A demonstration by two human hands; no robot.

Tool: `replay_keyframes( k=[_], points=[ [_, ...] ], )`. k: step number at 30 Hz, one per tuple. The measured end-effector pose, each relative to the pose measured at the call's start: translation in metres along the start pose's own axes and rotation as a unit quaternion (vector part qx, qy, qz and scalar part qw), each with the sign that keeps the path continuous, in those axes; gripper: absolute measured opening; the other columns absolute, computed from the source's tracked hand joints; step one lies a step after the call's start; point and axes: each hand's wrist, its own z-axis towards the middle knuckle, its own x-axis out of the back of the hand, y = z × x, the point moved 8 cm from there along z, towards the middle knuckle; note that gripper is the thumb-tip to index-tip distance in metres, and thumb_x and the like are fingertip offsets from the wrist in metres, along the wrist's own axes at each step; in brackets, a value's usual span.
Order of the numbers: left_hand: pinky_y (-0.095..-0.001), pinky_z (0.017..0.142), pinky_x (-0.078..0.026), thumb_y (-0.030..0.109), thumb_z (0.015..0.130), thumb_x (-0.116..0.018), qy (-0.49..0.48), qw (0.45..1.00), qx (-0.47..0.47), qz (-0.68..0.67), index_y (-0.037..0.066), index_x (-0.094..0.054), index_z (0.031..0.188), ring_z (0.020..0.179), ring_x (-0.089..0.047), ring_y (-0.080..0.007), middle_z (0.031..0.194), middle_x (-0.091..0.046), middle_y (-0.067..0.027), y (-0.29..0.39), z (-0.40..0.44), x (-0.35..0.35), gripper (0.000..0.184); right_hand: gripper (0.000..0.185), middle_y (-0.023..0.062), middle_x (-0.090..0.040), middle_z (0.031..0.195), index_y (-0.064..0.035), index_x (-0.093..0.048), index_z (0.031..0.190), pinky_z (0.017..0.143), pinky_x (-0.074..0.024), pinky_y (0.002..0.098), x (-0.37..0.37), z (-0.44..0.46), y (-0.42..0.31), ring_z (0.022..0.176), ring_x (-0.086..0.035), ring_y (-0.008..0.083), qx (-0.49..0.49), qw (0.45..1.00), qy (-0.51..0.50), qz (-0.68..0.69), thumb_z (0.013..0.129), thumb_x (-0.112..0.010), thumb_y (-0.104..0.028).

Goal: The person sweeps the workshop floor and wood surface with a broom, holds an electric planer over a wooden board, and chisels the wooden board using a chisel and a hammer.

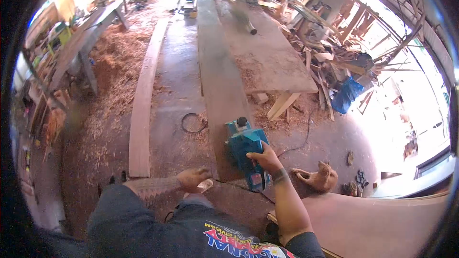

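Note:
My right hand (263, 158) grips the rear handle of a teal electric planer (245, 145) with a black front knob. The planer sits on the near end of a long wooden board (217, 81) that stretches away from me. My left hand (192, 179) is low by my knee, left of the board's near end, with its fingers pointing right and nothing visible in them. A black power cord (239, 185) runs between the planer's rear and the area beside my left hand.
Another long plank (143, 100) lies to the left, near heaped wood shavings (112, 67). A wide slab (267, 48) rests on supports at the right. A dog (317, 177) lies on the floor near footwear (358, 181). Beyond are a scrap-wood pile (330, 62) and a blue bag (347, 94).

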Motion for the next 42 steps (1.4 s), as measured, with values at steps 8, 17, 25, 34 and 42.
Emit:
replay_keyframes(
  k=[8,17,25,34,42],
  points=[
    [-0.0507,0.097,-0.056,0.038,0.100,-0.063,-0.093,0.959,0.167,-0.208,0.006,-0.073,0.124,0.111,-0.073,-0.0400,0.121,-0.075,-0.0212,0.208,-0.066,-0.172,0.041,0.044,0.0030,-0.070,0.098,-0.0015,-0.067,0.123,0.075,-0.0533,0.0335,0.024,-0.250,0.072,0.085,-0.065,0.0140,-0.068,0.990,-0.123,0.017,0.086,-0.087,-0.011],
    [-0.0438,0.089,-0.057,0.039,0.103,-0.067,-0.284,0.827,0.215,-0.435,0.005,-0.078,0.115,0.101,-0.075,-0.0278,0.109,-0.079,-0.0140,0.284,-0.120,-0.240,0.039,0.047,0.0067,-0.072,0.087,-0.0013,-0.066,0.126,0.060,-0.0529,0.0330,0.047,-0.324,0.316,0.066,-0.065,0.0168,-0.192,0.980,-0.004,-0.052,0.085,-0.085,-0.010],
    [-0.0481,0.093,-0.057,0.045,0.101,-0.065,-0.330,0.877,0.211,-0.279,0.008,-0.077,0.118,0.103,-0.076,-0.0308,0.109,-0.079,-0.0129,0.194,-0.037,-0.282,0.043,0.027,0.0061,-0.067,0.085,-0.0053,-0.064,0.112,0.055,-0.0556,0.0362,0.045,-0.249,0.444,0.064,-0.063,0.0178,-0.199,0.945,0.143,0.218,0.090,-0.079,-0.009],
    [-0.0518,0.104,-0.054,0.055,0.093,-0.064,-0.320,0.895,0.275,-0.145,0.015,-0.073,0.132,0.125,-0.068,-0.0376,0.132,-0.073,-0.0172,-0.013,-0.017,-0.444,0.056,0.017,0.0051,-0.062,0.078,-0.0051,-0.062,0.105,0.050,-0.0527,0.0353,0.021,-0.120,0.572,0.059,-0.061,0.0175,-0.111,0.950,0.194,0.218,0.097,-0.074,-0.013],
    [-0.0509,0.104,-0.054,0.064,0.097,-0.061,-0.181,0.913,0.361,-0.054,0.018,-0.073,0.135,0.123,-0.069,-0.0380,0.129,-0.075,-0.0155,-0.051,0.011,-0.446,0.061,0.025,0.0035,-0.062,0.072,-0.0027,-0.064,0.100,0.047,-0.0472,0.0344,0.005,-0.051,0.643,0.053,-0.058,0.0153,-0.091,0.968,0.176,0.154,0.095,-0.080,-0.022]
  ],
)
